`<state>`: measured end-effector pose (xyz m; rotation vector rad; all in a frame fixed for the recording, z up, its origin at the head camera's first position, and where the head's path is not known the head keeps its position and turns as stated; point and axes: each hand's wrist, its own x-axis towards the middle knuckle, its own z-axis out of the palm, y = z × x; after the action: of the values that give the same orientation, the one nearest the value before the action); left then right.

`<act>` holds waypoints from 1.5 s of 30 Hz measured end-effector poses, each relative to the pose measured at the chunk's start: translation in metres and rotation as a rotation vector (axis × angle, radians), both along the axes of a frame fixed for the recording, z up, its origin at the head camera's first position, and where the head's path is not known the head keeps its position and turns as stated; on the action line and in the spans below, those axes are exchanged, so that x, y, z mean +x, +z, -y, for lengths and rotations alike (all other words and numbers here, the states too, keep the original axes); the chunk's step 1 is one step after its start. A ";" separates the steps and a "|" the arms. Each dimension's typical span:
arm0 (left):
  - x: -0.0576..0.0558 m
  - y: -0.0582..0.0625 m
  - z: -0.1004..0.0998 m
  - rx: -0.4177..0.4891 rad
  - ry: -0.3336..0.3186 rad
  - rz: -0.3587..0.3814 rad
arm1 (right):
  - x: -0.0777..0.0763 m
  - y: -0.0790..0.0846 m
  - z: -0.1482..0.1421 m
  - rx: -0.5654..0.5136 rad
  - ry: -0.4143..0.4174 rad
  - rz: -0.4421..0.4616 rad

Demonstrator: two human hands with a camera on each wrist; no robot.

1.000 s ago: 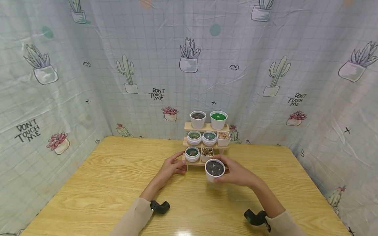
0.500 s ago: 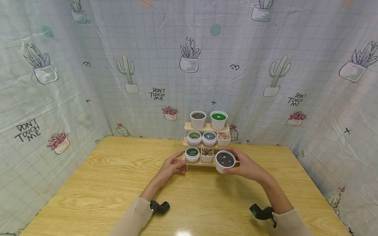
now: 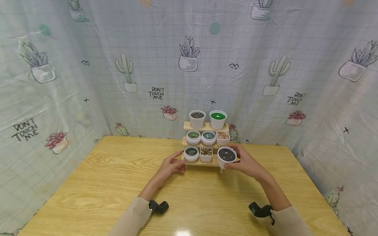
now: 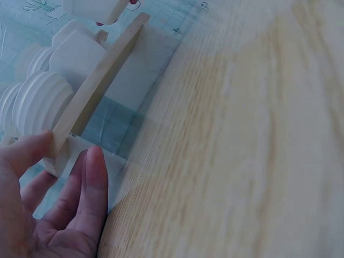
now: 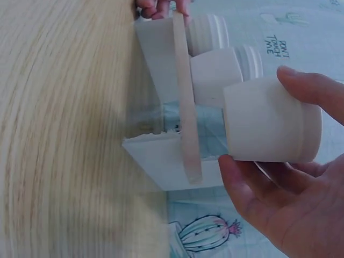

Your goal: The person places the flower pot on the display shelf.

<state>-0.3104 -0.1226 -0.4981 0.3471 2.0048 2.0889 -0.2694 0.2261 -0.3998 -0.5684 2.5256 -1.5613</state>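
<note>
A three-tier wooden display stand (image 3: 215, 160) on white legs bears several small white pots. My right hand (image 3: 245, 164) grips a round white pot (image 3: 227, 155) with a dark grey top, thumb and fingers on opposite sides. In the right wrist view, a gap shows between this pot's base and the lowest board (image 5: 189, 134). At the stand's left end, my left hand (image 3: 168, 168) pinches the lowest board, thumb above and fingers below by the leg. A ribbed round pot (image 3: 191, 154) with a dark green top and a square pot (image 3: 206, 154) of pebbles stand on that board.
The middle tier bears two round pots and a square pot (image 3: 222, 138) with pinkish pebbles. On the top tier are a grey-topped pot (image 3: 197, 119) and a green-topped pot (image 3: 218, 120). A cactus-print curtain (image 3: 165, 62) hangs behind the wooden table (image 3: 124, 183).
My right hand has carried the grey-topped pot right and back, from in front of the stand to over the lowest board's right end. The left hand has stayed at the stand's left end.
</note>
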 end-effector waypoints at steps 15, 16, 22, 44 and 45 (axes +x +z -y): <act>0.000 0.002 0.001 -0.013 -0.013 -0.003 | -0.007 -0.011 0.002 -0.029 -0.084 -0.017; 0.000 0.002 0.001 -0.012 -0.013 -0.003 | -0.007 -0.012 0.002 -0.031 -0.082 -0.020; -0.001 0.001 0.001 -0.009 -0.011 -0.006 | -0.008 -0.015 0.005 -0.037 -0.074 -0.034; -0.001 0.001 0.000 -0.005 -0.012 0.001 | -0.008 -0.021 0.009 -0.026 -0.138 -0.047; -0.001 0.001 0.000 -0.005 -0.012 0.001 | -0.008 -0.021 0.010 -0.026 -0.143 -0.045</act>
<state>-0.3112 -0.1231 -0.4967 0.3561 2.0012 2.0764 -0.2774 0.2158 -0.4210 -0.4390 2.6358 -1.6481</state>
